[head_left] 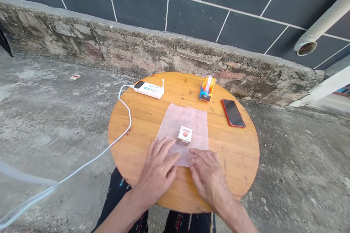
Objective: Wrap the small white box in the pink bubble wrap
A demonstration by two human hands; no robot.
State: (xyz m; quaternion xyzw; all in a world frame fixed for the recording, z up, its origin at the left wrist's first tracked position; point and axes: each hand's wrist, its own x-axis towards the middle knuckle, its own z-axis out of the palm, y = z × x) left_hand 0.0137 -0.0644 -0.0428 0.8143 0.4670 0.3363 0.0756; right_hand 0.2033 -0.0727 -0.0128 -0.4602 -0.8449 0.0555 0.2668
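Observation:
A small white box point(185, 134) with red print stands on a pinkish sheet of bubble wrap point(191, 116) spread over the round wooden table. My left hand point(160, 164) rests at the sheet's lower left edge, fingers apart and stretched toward the box, holding nothing. Across from it, my right hand point(206, 171) lies over the lower right part of the sheet, its fingers bent slightly and turned inward. Nothing shows in its grasp. Both hands are close to the box but apart from it.
Toward the back of the table point(235, 156) are a white device point(149, 89) with a white cable point(129, 111) and an orange and blue tape dispenser point(207, 89). A red-edged phone point(233, 113) lies at the right. Behind stands a stone-footed wall point(136, 52) with a drainpipe point(325, 22).

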